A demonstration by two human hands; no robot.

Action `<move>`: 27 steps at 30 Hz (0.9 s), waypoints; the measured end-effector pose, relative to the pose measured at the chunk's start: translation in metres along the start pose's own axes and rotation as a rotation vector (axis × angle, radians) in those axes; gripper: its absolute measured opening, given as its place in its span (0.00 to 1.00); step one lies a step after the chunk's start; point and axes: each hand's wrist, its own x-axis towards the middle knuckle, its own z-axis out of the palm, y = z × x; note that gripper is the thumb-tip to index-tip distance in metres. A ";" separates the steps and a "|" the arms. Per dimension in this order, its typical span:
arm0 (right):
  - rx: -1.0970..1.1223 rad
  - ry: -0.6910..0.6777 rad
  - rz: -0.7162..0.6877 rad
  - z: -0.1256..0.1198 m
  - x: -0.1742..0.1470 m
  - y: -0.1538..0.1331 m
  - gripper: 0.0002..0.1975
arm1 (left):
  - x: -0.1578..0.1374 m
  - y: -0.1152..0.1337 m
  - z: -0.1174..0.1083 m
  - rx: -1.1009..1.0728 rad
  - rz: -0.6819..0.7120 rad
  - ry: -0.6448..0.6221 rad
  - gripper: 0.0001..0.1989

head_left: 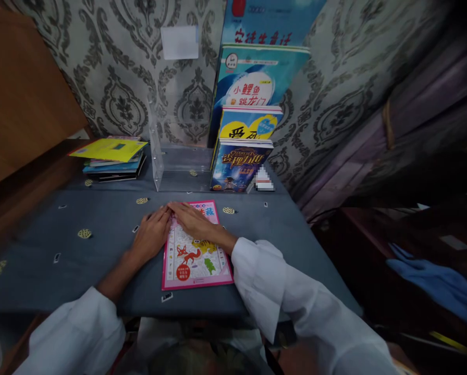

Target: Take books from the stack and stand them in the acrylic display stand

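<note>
Left hand and right hand lie loosely flat atop the book, no grip visible, so press light and even.

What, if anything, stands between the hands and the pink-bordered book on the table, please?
Nothing visible does: the right hand lies over the upper part of the pink-bordered book, and the left hand is at its upper left edge.
</note>
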 end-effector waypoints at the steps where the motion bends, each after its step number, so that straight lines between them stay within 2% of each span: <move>1: -0.010 0.001 0.014 -0.001 -0.003 0.003 0.29 | 0.000 0.000 0.000 0.005 0.000 -0.006 0.23; 7: -0.015 0.058 0.156 -0.021 -0.041 0.030 0.28 | 0.001 0.002 -0.003 0.012 -0.022 -0.052 0.23; 12: 0.042 0.137 0.201 -0.030 -0.074 0.055 0.28 | 0.002 0.002 -0.006 -0.027 -0.037 -0.077 0.23; 18: 0.143 0.178 0.235 -0.029 -0.074 0.065 0.27 | 0.013 -0.004 -0.007 -0.052 -0.034 -0.120 0.24; 27: 0.346 0.206 0.249 -0.043 -0.072 0.072 0.26 | 0.035 -0.007 -0.004 -0.019 0.007 -0.223 0.26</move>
